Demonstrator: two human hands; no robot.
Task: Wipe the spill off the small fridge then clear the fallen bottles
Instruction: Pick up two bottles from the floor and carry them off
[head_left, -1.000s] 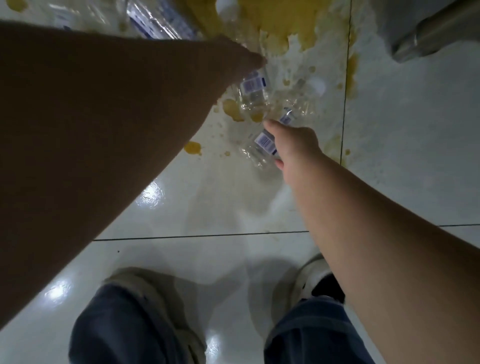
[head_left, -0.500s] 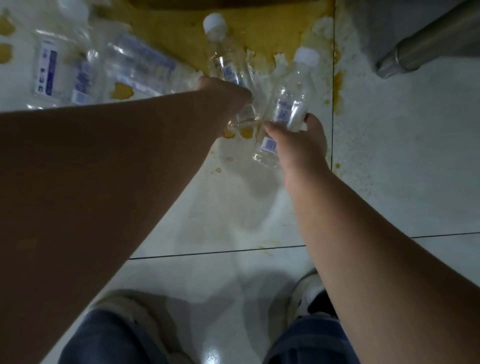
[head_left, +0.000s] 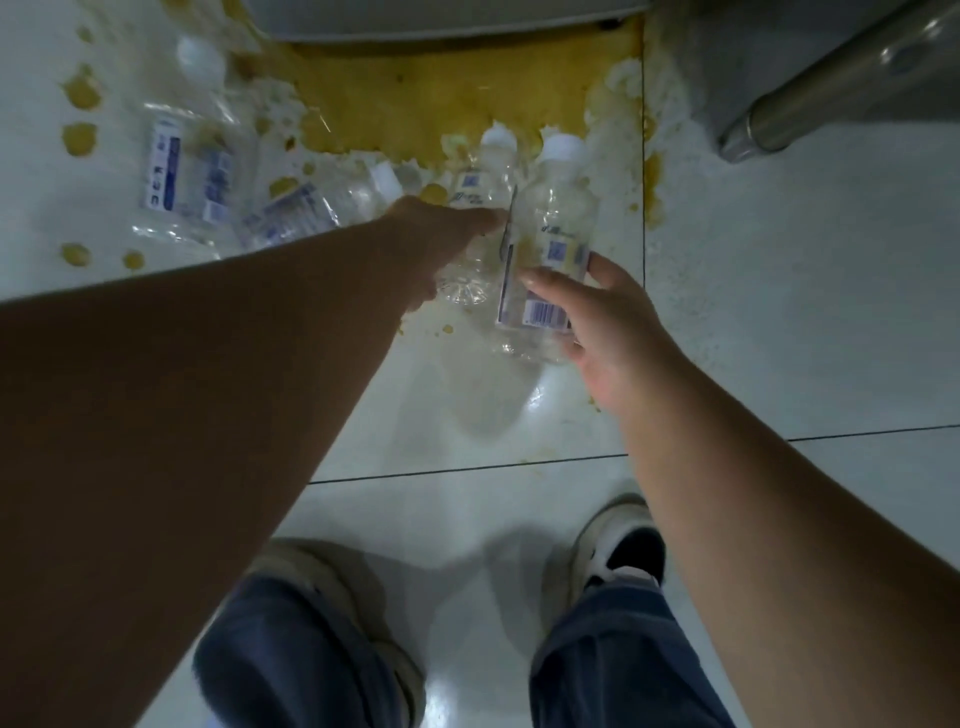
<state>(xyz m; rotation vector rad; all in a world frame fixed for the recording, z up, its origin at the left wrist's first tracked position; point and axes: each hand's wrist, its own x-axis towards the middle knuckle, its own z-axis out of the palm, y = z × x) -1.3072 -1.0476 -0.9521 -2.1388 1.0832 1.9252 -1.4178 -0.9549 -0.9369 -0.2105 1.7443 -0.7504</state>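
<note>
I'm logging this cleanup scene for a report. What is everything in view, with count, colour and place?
held bottles: two, clear with white caps, one in each hand, left-hand bottle, right-hand bottle
fallen bottles: at least two, clear with blue-white labels, lying on the floor far left
spill: one large puddle plus drops, yellow-brown, far floor
floor: white glossy tiles
metal leg: one, silver, far right
shoes: two, pale, near edge
trousers: blue
left hand: grips a bottle
right hand: grips a bottle
</note>
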